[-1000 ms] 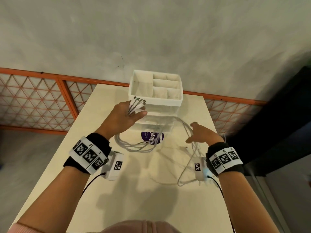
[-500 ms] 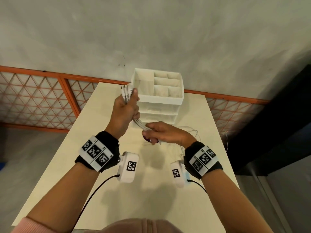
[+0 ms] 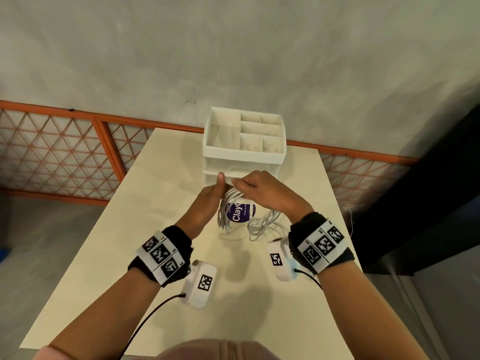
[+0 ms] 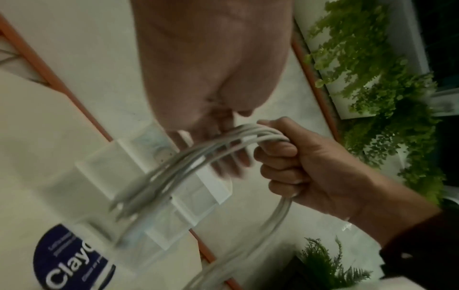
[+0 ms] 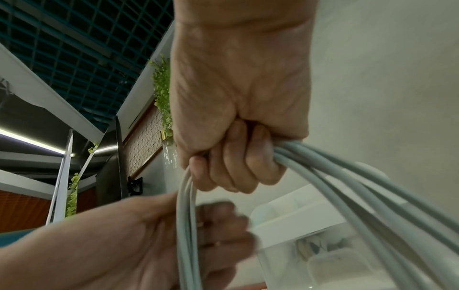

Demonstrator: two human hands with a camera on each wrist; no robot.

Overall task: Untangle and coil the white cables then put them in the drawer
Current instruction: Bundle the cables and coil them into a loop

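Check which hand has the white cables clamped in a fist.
The right hand: its fingers curl fully round the white cables. The left hand sits beside the bundle, thumb up; its hold is unclear.

cream table (image 3: 166,255), purple sticker (image 3: 240,213), orange lattice railing (image 3: 52,154)

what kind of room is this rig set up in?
Probably an office or showroom-style interior, not a home: a cream table against an orange lattice partition, fake greenery on the wall, and an open grid ceiling with strip lighting.
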